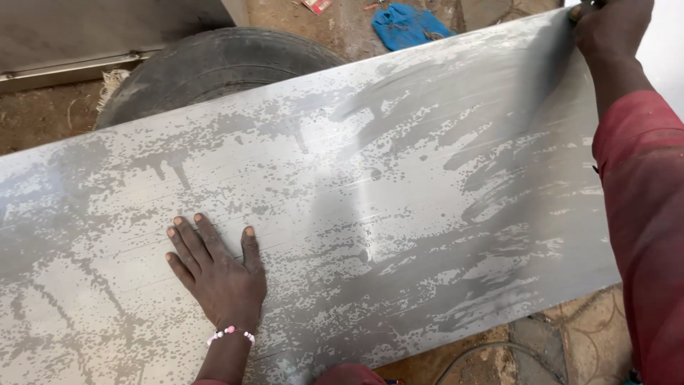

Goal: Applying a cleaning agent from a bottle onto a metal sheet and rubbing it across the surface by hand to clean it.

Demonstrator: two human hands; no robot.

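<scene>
A large stained metal sheet (399,214) lies across most of the view, with grey blotches and drip marks on it. My left hand (217,274) rests flat on the sheet near its lower left, fingers spread, a pink and white bead bracelet on the wrist. My right hand (611,28) reaches to the sheet's far right corner and closes over that edge. The red sleeve of my right arm (641,214) runs down the right side.
A worn black tyre (214,64) sits behind the sheet's far edge. A blue cloth (407,25) and a small red scrap (315,6) lie on the dirt ground. A grey metal panel (92,32) stands at top left. A thin cable (484,349) curves below.
</scene>
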